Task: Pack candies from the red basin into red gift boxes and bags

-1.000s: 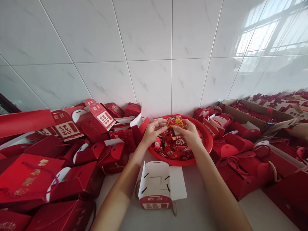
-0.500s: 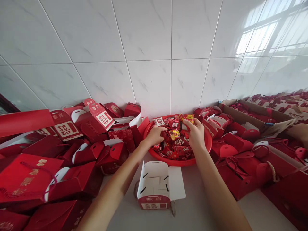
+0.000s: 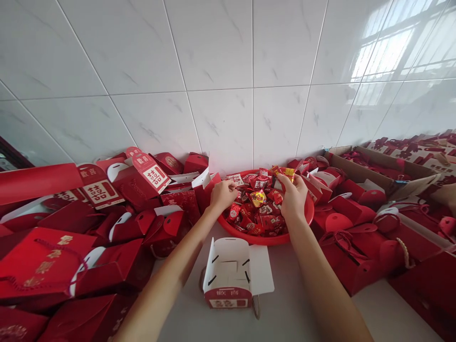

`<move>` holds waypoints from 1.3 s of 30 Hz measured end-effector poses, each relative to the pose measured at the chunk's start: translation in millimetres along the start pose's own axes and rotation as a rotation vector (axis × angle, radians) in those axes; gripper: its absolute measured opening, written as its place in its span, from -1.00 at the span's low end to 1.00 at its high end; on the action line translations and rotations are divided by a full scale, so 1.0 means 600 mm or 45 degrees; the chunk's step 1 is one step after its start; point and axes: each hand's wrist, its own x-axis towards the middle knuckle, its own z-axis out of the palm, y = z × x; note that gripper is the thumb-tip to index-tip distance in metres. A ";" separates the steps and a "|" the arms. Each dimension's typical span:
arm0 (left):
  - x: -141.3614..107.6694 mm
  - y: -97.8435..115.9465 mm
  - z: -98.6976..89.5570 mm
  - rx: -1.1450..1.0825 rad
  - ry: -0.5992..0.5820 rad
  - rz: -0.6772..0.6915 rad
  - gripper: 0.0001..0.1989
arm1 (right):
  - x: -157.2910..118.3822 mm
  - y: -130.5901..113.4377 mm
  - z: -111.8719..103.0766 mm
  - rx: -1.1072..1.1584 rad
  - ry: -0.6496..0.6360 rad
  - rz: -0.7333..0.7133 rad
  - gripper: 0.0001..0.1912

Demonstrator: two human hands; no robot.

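A round red basin (image 3: 309,216) full of wrapped candies (image 3: 265,209) stands against the wall. At its left rim my left hand (image 3: 223,194) is closed, fingertips pinched on something too small to make out. Over the right side of the basin, my right hand (image 3: 294,194) grips a red and yellow candy packet (image 3: 287,173) between thumb and fingers. In front of the basin sits an open white-lined box (image 3: 228,270), its red front printed with characters, its flap spread to the right and nothing inside it.
Many red gift boxes (image 3: 107,266) are piled on the left, and more red boxes (image 3: 359,251) lie on the right. Behind those is an open cardboard carton (image 3: 370,164) with red items. A tiled wall (image 3: 221,114) rises behind. Part of another person's hand (image 3: 445,195) shows at the right edge.
My left hand has drawn back left from over the candies to the basin's rim, its fingers closer together. My right hand has shifted slightly right with the packet.
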 end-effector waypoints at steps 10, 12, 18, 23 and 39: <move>-0.006 -0.002 0.007 0.026 -0.088 0.140 -0.54 | 0.006 -0.002 -0.003 0.010 0.011 0.045 -0.68; -0.006 -0.002 0.006 0.002 -0.094 0.152 -0.50 | 0.005 -0.003 -0.002 0.017 0.015 0.055 -0.68; -0.006 -0.002 0.004 -0.143 -0.101 0.128 -0.58 | 0.001 -0.007 0.002 0.044 0.026 0.061 -0.69; -0.002 -0.014 0.006 -0.416 -0.097 0.096 -0.62 | 0.002 -0.004 0.002 0.016 -0.028 0.067 -0.71; -0.035 -0.010 0.001 -1.515 0.246 -0.058 -0.58 | -0.014 -0.019 0.008 -0.042 -0.324 0.290 -0.76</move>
